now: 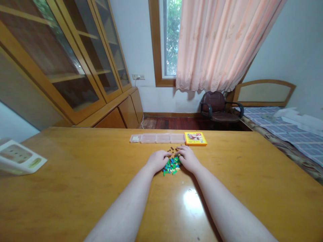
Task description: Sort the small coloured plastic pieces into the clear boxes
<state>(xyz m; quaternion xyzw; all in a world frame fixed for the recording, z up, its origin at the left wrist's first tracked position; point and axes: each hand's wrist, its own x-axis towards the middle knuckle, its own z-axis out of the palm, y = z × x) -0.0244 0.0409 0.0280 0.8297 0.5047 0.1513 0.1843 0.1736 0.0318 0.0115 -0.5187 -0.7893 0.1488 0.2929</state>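
A small heap of toy building bricks (172, 166), mostly green, blue and pale yellow, lies on the wooden table in front of me. At its left edge rests my left hand (158, 160), open, its fingers stretched inward and close together by the heap's upper part. My right hand (188, 158) is on the opposite side, fingers apart, the fingertips at the heap's upper right. Between and just beyond both hands, several brown bricks (172, 148) lie apart from the coloured ones. Anything under the fingertips is hidden.
Behind the hands stands a row of clear plastic compartments (148, 138), with pale pieces in the leftmost one. A yellow box (195, 138) touches its right end. A white power strip (21, 158) is at the table's left. Beyond the far edge are a chair (218, 106) and a bed.
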